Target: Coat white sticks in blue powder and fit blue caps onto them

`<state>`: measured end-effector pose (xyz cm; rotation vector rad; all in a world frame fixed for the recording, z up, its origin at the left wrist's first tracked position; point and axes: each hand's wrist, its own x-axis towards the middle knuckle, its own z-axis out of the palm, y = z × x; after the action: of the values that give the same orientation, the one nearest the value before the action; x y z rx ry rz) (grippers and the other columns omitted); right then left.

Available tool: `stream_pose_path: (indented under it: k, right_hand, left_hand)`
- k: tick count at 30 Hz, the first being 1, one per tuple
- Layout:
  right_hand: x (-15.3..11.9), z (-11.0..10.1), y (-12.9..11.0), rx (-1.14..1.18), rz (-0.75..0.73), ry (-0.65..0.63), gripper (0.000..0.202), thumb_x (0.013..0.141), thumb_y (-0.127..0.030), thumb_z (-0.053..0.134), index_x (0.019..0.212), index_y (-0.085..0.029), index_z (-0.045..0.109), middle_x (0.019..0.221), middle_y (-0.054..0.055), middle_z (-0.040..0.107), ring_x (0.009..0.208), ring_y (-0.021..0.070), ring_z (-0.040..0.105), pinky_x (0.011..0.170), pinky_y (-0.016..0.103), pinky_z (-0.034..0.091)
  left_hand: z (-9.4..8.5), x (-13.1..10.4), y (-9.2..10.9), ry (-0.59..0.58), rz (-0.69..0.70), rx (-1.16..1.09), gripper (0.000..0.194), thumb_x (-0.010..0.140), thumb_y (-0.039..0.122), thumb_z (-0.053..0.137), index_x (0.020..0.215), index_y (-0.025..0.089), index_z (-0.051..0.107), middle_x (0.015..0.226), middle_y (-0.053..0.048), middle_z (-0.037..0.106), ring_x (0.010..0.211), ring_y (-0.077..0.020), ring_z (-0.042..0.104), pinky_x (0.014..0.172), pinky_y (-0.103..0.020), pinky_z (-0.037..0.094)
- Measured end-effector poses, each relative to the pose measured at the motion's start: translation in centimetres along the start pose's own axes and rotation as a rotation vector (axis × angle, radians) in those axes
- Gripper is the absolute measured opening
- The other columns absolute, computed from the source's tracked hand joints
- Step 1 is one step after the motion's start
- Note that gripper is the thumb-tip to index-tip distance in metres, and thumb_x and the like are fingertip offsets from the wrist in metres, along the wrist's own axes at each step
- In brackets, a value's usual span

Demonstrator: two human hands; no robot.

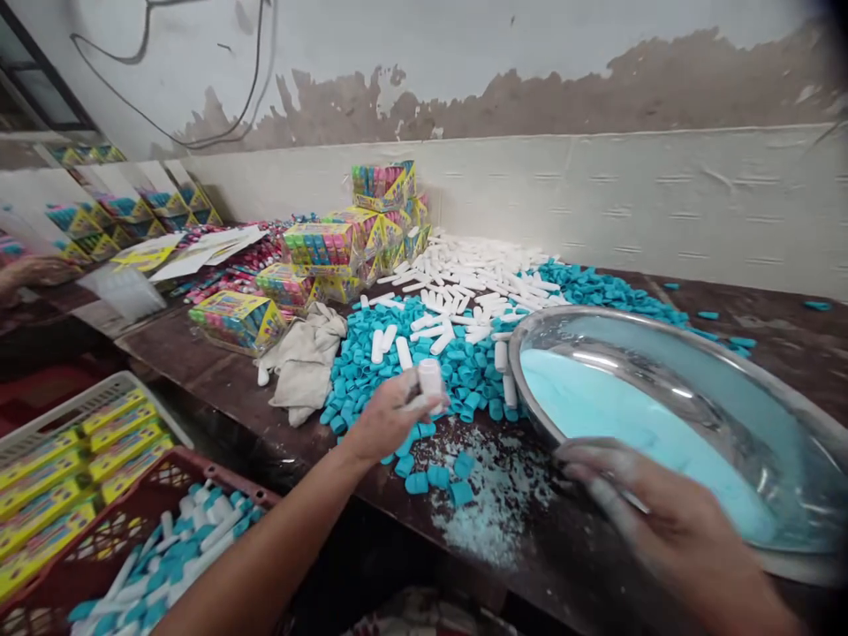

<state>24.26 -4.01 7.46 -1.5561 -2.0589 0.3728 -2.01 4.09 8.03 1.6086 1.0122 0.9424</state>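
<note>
My left hand [390, 415] grips a white plastic tube [430, 378] upright, its open end up, above a heap of blue caps [470, 367]. My right hand [655, 521] is closed at the near rim of a metal basin [682, 362]. A thin shiny edge shows by its fingers, but what it holds is too blurred to name. Pale blue powder [623, 424] lies in the basin, which is tilted. Spilled powder [490, 512] and several loose blue caps [437, 477] are on the table between my hands. White tubes [464, 274] are piled behind the caps.
A crumpled cloth [308, 358] lies left of the caps, near stacked display boxes [321, 247]. At lower left, a red crate [182, 464] holds blue-capped white tubes beside a pale crate [136, 382] of yellow boxes. Another person's hand [33, 272] is at far left.
</note>
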Motion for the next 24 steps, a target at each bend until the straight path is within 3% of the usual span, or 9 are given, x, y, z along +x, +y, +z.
stream_pose_path:
  k: [2, 5, 8, 11, 15, 21, 24]
  right_hand:
    - [0.4, 3.3, -1.6, 0.069, -0.091, -0.119, 0.027, 0.086, -0.03, 0.036, 0.092, -0.025, 0.062, 0.094, 0.006, 0.065, 0.089, 0.0189, 0.06, 0.078, 0.029, 0.048]
    - [1.8, 7.6, -2.2, -0.051, -0.028, -0.276, 0.029, 0.086, -0.023, 0.035, 0.094, -0.019, 0.063, 0.092, 0.008, 0.065, 0.086, 0.0197, 0.06, 0.077, 0.029, 0.048]
    - [3.9, 9.9, -2.1, -0.407, 0.094, -0.208, 0.039, 0.084, -0.009, 0.033, 0.117, -0.008, 0.053, 0.119, 0.019, 0.053, 0.109, 0.027, 0.05, 0.09, 0.035, 0.041]
    - [6.2, 10.9, -2.4, -0.692, 0.156, -0.131, 0.049, 0.08, -0.001, 0.031, 0.128, 0.003, 0.038, 0.131, 0.029, 0.035, 0.119, 0.0324, 0.04, 0.094, 0.038, 0.036]
    - [8.8, 11.9, -2.4, -0.805, 0.299, -0.117, 0.05, 0.081, -0.004, 0.03, 0.131, 0.0, 0.034, 0.132, 0.031, 0.032, 0.103, 0.0315, 0.053, 0.081, 0.039, 0.044]
    - [10.7, 12.3, -0.6, -0.676, 0.305, -0.013, 0.046, 0.079, -0.002, 0.03, 0.122, -0.005, 0.048, 0.12, 0.028, 0.045, 0.096, 0.0295, 0.055, 0.082, 0.043, 0.041]
    - [10.4, 12.1, -1.2, -0.62, 0.212, -0.023, 0.042, 0.079, -0.001, 0.031, 0.113, -0.009, 0.055, 0.111, 0.02, 0.054, 0.093, 0.0229, 0.056, 0.082, 0.034, 0.042]
  left_hand:
    - [-1.7, -1.8, -1.8, 0.045, -0.069, -0.036, 0.018, 0.077, 0.031, 0.051, 0.08, 0.014, 0.057, 0.076, -0.004, 0.06, 0.066, -0.0147, 0.054, 0.056, -0.023, 0.043]
    - [-2.5, -3.6, -3.9, 0.074, -0.115, -0.073, 0.019, 0.078, 0.031, 0.05, 0.078, 0.014, 0.057, 0.075, -0.004, 0.059, 0.064, -0.0136, 0.053, 0.055, -0.023, 0.044]
    - [-2.2, -4.1, -5.0, 0.061, -0.133, -0.111, 0.02, 0.079, 0.031, 0.049, 0.079, 0.013, 0.058, 0.075, -0.004, 0.058, 0.065, -0.0144, 0.053, 0.055, -0.023, 0.044]
    - [-1.6, -4.0, -5.8, 0.035, -0.131, -0.151, 0.019, 0.079, 0.031, 0.049, 0.079, 0.014, 0.057, 0.074, -0.004, 0.056, 0.067, -0.0157, 0.052, 0.055, -0.023, 0.044]
    - [-1.0, -4.0, -6.4, -0.023, -0.123, -0.173, 0.018, 0.079, 0.032, 0.049, 0.078, 0.014, 0.054, 0.07, -0.001, 0.053, 0.064, -0.0139, 0.05, 0.056, -0.023, 0.042]
    - [-0.3, -4.3, -7.1, -0.068, -0.121, -0.193, 0.02, 0.08, 0.034, 0.049, 0.081, 0.014, 0.053, 0.073, -0.003, 0.054, 0.069, -0.0158, 0.051, 0.057, -0.024, 0.044]
    - [-0.1, -4.4, -7.3, -0.077, -0.106, -0.196, 0.022, 0.08, 0.035, 0.049, 0.079, 0.014, 0.053, 0.072, -0.003, 0.054, 0.068, -0.0158, 0.051, 0.057, -0.024, 0.043]
